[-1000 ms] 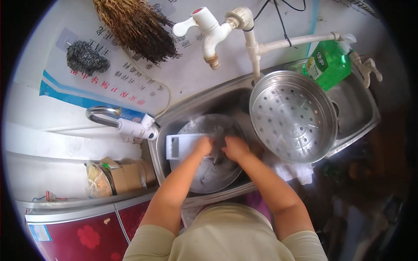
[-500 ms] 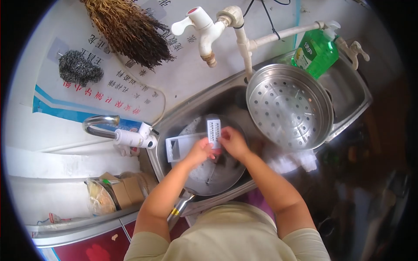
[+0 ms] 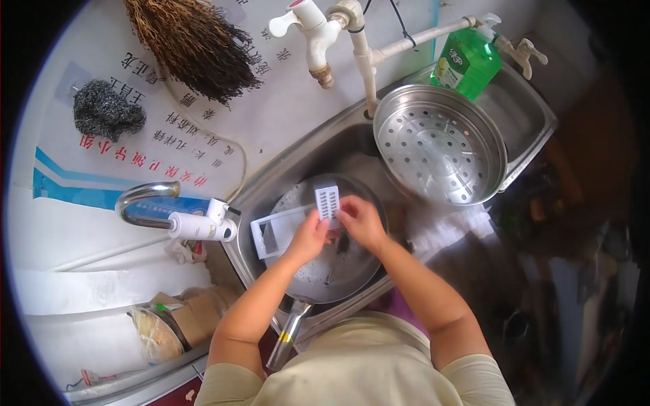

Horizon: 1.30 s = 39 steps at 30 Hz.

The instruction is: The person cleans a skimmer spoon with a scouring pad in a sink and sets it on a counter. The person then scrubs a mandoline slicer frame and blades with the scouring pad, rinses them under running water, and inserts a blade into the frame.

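Note:
Between both hands is a small white grater plate (image 3: 328, 201) with rows of slots, held nearly upright over the pan. My left hand (image 3: 310, 238) is closed on its lower left edge. The fingers of my right hand (image 3: 361, 222) pinch its right edge. Behind my left hand extends a white slicer frame (image 3: 267, 237) with a rectangular opening; whether that hand also grips it I cannot tell. Below both hands is a metal pan (image 3: 352, 277) with sudsy water, sitting in the sink (image 3: 250, 179). Its handle (image 3: 290, 335) points toward my body.
A perforated steamer pot (image 3: 440, 145) sits over the sink's right side. Behind it stands a green soap bottle (image 3: 467, 64). Two taps, one white (image 3: 315, 34) and one chrome-spouted (image 3: 145, 193), reach over the sink. A steel scourer (image 3: 108, 109) and a broom (image 3: 196, 51) hang on the wall.
The view has shifted slightly, so the surroundings appear lower or further left. Both hands still hold the grater plate above the pan, with only slight finger movement.

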Available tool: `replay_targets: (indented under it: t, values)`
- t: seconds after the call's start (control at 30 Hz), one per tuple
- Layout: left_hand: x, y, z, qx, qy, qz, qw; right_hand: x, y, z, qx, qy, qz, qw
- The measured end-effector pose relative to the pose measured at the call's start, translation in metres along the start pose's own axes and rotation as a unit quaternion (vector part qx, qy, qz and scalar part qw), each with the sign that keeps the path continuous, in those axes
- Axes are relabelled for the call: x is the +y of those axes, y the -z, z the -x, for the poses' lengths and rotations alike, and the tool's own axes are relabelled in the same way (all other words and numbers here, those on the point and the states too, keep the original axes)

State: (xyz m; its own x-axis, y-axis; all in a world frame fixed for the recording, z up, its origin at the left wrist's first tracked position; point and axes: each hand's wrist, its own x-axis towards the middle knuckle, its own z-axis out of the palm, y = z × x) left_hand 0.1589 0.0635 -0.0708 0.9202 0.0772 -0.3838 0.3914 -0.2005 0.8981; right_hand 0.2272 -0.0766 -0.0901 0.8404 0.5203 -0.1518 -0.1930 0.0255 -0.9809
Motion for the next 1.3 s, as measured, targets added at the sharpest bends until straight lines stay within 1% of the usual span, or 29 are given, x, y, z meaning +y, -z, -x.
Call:
replay_targets:
  t: [0.03,0.13,0.23,0.33,0.43,0.53,0.63,0.73,0.77,0.8,0.83,0.87,0.97,1.0,1.1,1.13,1.2,1.23,1.27,1.3]
  values:
    - [0.001,0.000,0.000,0.006,-0.001,0.007,1.000,0.001,0.000,0.000,-0.006,-0.003,-0.009,1.000]
    - [-0.005,0.001,-0.003,0.030,-0.029,-0.035,0.999,-0.004,-0.001,0.003,-0.002,-0.004,-0.020,1.000]
    - [-0.009,-0.003,-0.005,0.074,-0.108,0.045,0.990,-0.005,0.001,0.003,-0.026,-0.041,0.007,0.999]
    - [-0.002,-0.002,-0.007,0.079,-0.106,0.059,0.989,0.000,-0.001,0.000,-0.011,-0.057,-0.028,0.998]
    - [0.007,-0.003,-0.005,0.073,-0.087,0.030,0.993,-0.010,0.004,-0.004,-0.028,-0.059,-0.001,0.998]
    - [0.007,-0.012,-0.006,0.131,-0.085,-0.029,0.987,-0.012,0.012,-0.009,-0.046,-0.056,0.043,0.996]
    - [-0.004,-0.015,-0.012,0.187,-0.100,-0.119,0.970,0.003,0.020,-0.017,-0.078,-0.001,0.129,0.989]
    - [-0.004,-0.009,-0.022,0.325,-0.039,-0.251,0.911,0.025,0.028,-0.016,-0.063,0.110,0.256,0.958]
    - [-0.021,-0.007,-0.028,0.323,0.013,-0.154,0.934,0.026,0.030,-0.013,-0.090,0.088,0.235,0.964]
    - [-0.053,-0.003,-0.040,0.315,0.062,-0.056,0.945,0.027,0.030,-0.009,-0.116,0.065,0.214,0.968]
    - [-0.084,-0.001,-0.052,0.303,0.110,0.044,0.946,0.028,0.030,-0.006,-0.141,0.041,0.193,0.970]
    - [-0.110,-0.005,-0.061,0.280,0.110,-0.059,0.952,0.023,0.031,-0.002,-0.170,0.037,0.184,0.967]
    - [-0.108,-0.021,-0.062,0.169,0.223,-0.069,0.958,0.023,0.034,0.003,-0.216,0.027,0.174,0.960]
    - [-0.108,-0.021,-0.063,0.254,0.196,-0.091,0.943,0.022,0.035,0.003,-0.224,0.023,0.187,0.956]
    - [-0.094,-0.015,-0.061,0.380,0.139,-0.012,0.914,0.017,0.037,0.001,-0.239,0.007,0.161,0.958]
    - [-0.071,-0.014,-0.053,0.356,0.154,0.050,0.920,0.013,0.037,0.000,-0.235,-0.015,0.141,0.962]
    - [-0.049,-0.013,-0.036,0.322,0.127,0.123,0.930,0.005,0.036,0.000,-0.224,-0.061,0.101,0.967]
    - [-0.038,-0.012,-0.027,0.303,0.112,0.158,0.933,0.004,0.034,-0.001,-0.201,-0.059,0.094,0.973]
    - [-0.024,-0.011,-0.018,0.276,0.125,0.163,0.939,0.002,0.032,-0.001,-0.178,-0.057,0.087,0.978]
    - [-0.011,-0.013,-0.010,0.262,0.100,0.170,0.945,0.000,0.029,-0.002,-0.156,-0.054,0.080,0.983]
